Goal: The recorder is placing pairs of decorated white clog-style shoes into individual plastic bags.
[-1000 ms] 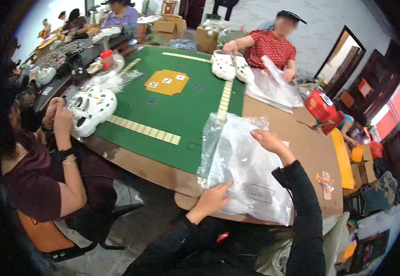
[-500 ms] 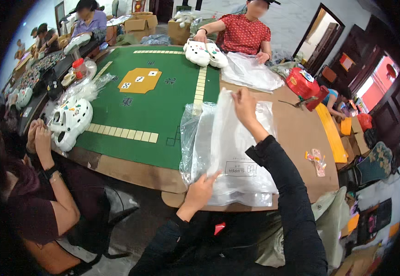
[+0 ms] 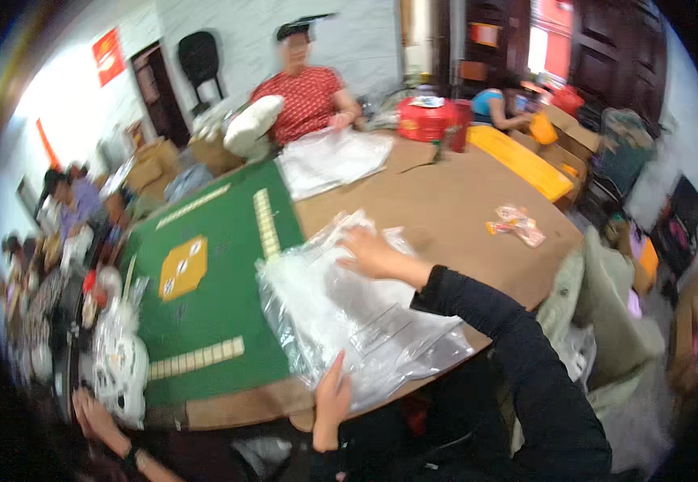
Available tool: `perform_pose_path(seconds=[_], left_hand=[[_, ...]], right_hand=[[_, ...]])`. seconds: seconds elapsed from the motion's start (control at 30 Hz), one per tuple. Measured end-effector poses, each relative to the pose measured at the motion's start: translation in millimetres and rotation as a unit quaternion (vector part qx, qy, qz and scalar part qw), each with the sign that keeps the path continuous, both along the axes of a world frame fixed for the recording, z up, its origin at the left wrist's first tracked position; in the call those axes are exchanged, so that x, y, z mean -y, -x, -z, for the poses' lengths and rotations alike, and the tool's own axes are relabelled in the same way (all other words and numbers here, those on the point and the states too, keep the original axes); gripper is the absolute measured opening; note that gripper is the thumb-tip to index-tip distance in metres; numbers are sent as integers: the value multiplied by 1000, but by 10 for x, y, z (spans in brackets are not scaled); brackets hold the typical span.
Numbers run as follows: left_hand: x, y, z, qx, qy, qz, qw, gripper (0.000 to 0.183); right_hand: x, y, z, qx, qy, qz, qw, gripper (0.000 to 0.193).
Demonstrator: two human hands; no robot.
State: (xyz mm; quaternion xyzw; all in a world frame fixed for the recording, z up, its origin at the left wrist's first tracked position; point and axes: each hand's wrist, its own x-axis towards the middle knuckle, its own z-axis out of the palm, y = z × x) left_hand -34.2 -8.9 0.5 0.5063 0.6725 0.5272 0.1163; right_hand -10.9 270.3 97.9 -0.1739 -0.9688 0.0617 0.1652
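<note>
A stack of clear and whitish plastic bags lies across the green mat and the brown table board in front of me. Over its far part is my right hand, fingers spread flat, with nothing gripped. My left hand is at the stack's near-left edge, fingers stretched upward and holding nothing that I can see. Motion softens the picture, and faint print shows on the top bag.
A person in red sits opposite by another white bag. White clogs stand at the left, near another person's hands. On the board are a red round container and small pink-orange packets. A yellow strip edges the right.
My view has swung to the right. The right hand has let go of the raised bag, which now lies flat beneath it. Across the table, the clogs have been lifted off the mat.
</note>
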Motion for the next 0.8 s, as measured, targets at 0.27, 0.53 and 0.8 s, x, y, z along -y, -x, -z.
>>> perform_pose_path(seconds=[0.27,0.53,0.8], left_hand=[[246,-10,-690,-172,297,-61,937,48],[-78,-519,-613,-378,233,-2,896,47],[-90,-382,-102,-515,171,-6,840,34]], right_hand=[[-46,-529,325,106,68,25,992,48],[-26,-551,728,-44,-8,32,998,64],[-225,-589,978,-106,55,79,990,63]])
